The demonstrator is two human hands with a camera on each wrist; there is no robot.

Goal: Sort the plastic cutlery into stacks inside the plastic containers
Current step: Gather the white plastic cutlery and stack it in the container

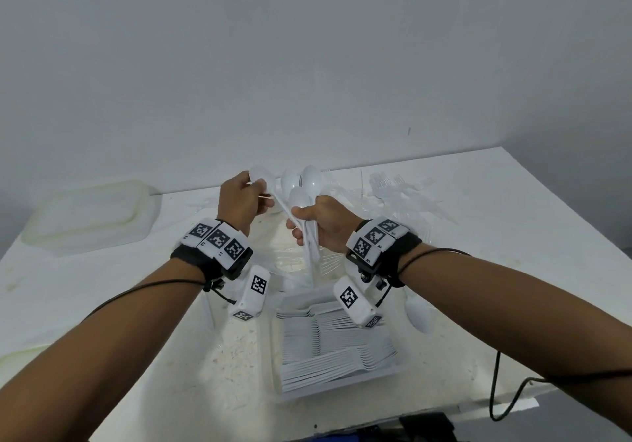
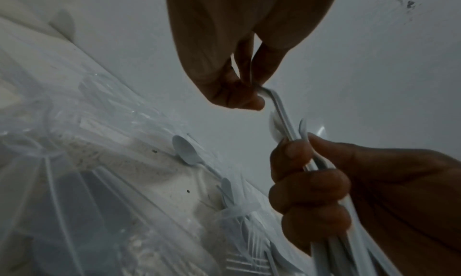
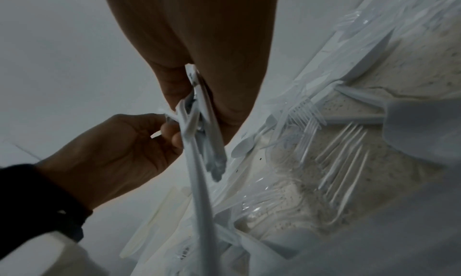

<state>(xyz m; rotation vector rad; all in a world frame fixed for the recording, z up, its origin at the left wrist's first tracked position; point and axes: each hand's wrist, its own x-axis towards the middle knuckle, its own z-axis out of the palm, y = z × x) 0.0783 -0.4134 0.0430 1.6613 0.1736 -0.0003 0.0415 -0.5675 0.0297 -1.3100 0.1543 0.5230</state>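
Nearest the head camera, a clear container (image 1: 342,373) on the counter (image 1: 136,305) holds stacked white cutlery (image 1: 338,349). Above it the right hand (image 1: 318,226) is clenched round a bundle of white spoons (image 1: 304,185); the left hand (image 1: 244,202) pinches one spoon (image 1: 261,176). Only the left wrist view shows that pinch at the spoon's neck (image 2: 272,97). Only the right wrist view shows clear forks (image 3: 324,142) beyond the container.

Bare tabletop (image 1: 102,291) at lower left of the head view, open to a reaching hand. Blocked at upper left by a translucent lid (image 1: 92,216). Crowded at centre bottom by a clear container (image 1: 342,397) of stacked white spoons (image 1: 335,349), and at upper right by loose clear forks (image 1: 400,195). Black cable (image 1: 496,387) trailing across lower right.
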